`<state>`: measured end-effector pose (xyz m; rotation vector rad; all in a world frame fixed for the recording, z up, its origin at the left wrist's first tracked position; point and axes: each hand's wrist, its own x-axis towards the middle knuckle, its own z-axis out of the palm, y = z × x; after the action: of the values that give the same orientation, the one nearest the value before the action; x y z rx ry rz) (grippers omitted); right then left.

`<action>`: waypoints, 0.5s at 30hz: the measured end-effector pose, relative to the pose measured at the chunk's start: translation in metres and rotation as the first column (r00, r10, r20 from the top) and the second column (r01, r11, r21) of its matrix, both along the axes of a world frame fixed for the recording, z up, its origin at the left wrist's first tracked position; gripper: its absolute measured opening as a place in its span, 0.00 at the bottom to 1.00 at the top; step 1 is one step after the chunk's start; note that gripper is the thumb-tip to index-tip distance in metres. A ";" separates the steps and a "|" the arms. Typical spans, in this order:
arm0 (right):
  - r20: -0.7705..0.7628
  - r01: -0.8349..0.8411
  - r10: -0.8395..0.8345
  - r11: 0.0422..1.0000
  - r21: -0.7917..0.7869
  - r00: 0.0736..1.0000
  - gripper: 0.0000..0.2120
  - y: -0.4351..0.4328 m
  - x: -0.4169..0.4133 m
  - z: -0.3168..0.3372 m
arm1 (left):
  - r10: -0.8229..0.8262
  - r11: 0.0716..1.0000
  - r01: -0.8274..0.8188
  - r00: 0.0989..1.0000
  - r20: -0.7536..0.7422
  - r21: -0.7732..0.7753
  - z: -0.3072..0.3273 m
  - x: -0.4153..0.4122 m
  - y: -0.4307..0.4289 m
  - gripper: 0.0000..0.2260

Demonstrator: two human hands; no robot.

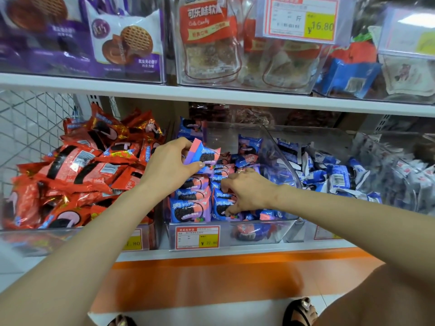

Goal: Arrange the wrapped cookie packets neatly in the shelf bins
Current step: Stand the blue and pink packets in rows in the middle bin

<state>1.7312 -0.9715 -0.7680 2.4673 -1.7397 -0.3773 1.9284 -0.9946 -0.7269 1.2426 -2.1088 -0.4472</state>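
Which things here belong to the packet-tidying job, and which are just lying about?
Job: left hand, held packet, right hand, stacked packets, middle bin.
Lying about: red packets, white-and-blue packets, price tag, purple bags above.

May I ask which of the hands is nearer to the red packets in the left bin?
Left. The left hand, holding a pink-and-purple packet, is just beside the red packets; the right hand is farther right, in the middle bin.
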 end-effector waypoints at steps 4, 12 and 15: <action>-0.016 -0.032 0.032 0.999 0.006 0.999 0.28 -0.002 0.005 0.000 | 0.006 1.000 -0.006 1.000 0.004 0.000 0.000 -0.002 0.001 0.18; -0.037 -0.104 0.105 0.994 0.039 0.994 0.28 -0.003 0.004 0.002 | 0.003 1.000 -0.003 1.000 -0.004 -0.001 -0.001 -0.002 0.000 0.18; -0.024 -0.091 0.092 0.996 0.025 0.995 0.28 -0.005 0.006 0.002 | 0.005 1.000 -0.005 1.000 -0.004 0.001 -0.001 -0.002 0.001 0.18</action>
<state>1.7372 -0.9764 -0.7662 2.5361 -1.6151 -0.4214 1.9261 -0.9940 -0.7278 1.2464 -2.1015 -0.4480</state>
